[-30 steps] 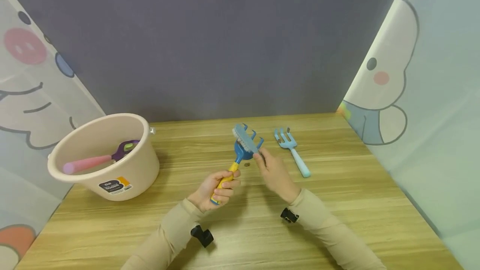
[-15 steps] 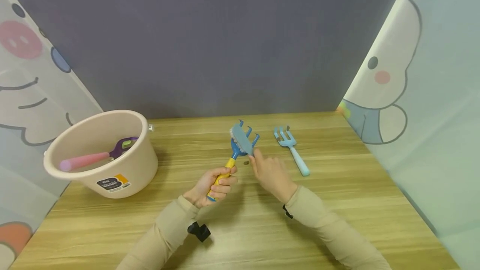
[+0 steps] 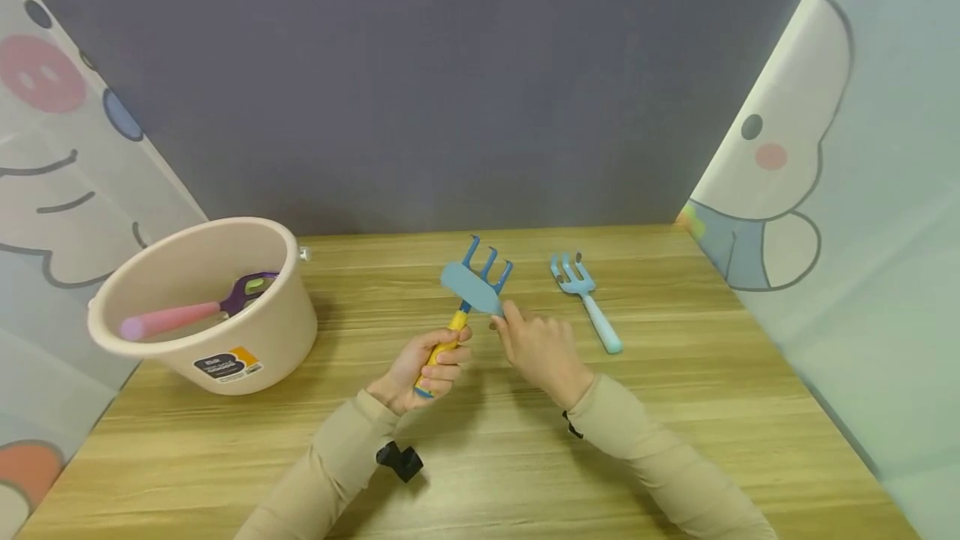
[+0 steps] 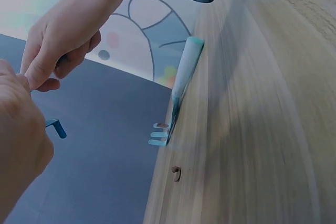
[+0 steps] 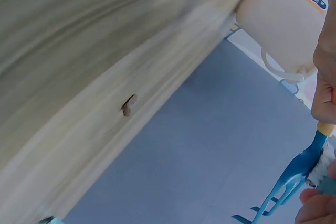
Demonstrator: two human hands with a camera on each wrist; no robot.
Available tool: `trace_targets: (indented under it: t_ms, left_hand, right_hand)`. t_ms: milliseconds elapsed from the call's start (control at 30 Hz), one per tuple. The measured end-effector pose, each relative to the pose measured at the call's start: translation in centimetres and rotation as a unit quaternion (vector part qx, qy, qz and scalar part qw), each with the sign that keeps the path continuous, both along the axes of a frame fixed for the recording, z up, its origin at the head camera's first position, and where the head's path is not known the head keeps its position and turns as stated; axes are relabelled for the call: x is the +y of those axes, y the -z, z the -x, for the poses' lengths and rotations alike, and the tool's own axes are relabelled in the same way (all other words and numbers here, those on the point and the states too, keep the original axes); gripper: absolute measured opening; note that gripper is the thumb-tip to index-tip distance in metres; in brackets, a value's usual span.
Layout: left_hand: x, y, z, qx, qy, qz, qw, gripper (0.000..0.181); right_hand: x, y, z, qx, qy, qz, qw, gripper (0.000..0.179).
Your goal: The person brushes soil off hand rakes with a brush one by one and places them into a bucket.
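My left hand (image 3: 426,367) grips the yellow handle of a small blue hand rake (image 3: 487,267), its tines pointing up and away over the table. In my right hand (image 3: 546,348) is a light-blue scrub brush (image 3: 472,287), pinched near its end and laid across the rake's head. The brush's back faces up in the head view and hides part of the rake. From the right wrist view, white bristles (image 5: 319,170) meet the blue metal of the rake (image 5: 296,166). A second, pale-blue hand fork (image 3: 588,294) lies on the table right of my right hand, with brown bits on its tines.
A cream bucket (image 3: 300,307) stands at the left, with a pink-handled purple tool (image 3: 180,319) inside. A small brown crumb (image 5: 127,105) lies on the wooden table (image 3: 720,407). A dark panel (image 3: 465,90) rises behind, with cartoon-printed sheets (image 3: 885,215) at the sides.
The brush has turned and slid left across the rake's head, so its flat back now faces up. The rake has shifted slightly left with my left hand. The second fork stays put.
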State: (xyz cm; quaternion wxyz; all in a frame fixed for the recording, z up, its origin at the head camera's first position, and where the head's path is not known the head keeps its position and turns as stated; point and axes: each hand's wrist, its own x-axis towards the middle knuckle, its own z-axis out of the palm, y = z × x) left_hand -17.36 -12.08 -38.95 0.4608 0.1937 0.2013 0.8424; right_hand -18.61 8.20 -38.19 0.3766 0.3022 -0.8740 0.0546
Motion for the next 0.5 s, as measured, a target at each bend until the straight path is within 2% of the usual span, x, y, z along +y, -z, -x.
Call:
trace_targets:
  t_ms: [133,367,500]
  left_hand:
    - [-0.02,0.23,-0.12,-0.004,0.006,-0.001,1.0,0.016]
    - [0.04,0.3,-0.27,-0.005,0.013,-0.004,0.9999,0.015]
    - [0.0,0.23,-0.44,-0.002,0.016,0.005,0.9999,0.012]
  right_hand:
    - [-0.26,0.02,-0.03,-0.029,0.007,0.013,0.9995,0.02]
    - [-0.51,-0.18,0.33,-0.062,0.026,0.038,0.997,0.037]
    - [-0.52,-0.19,0.6,-0.08,0.036,0.056,0.9946,0.029]
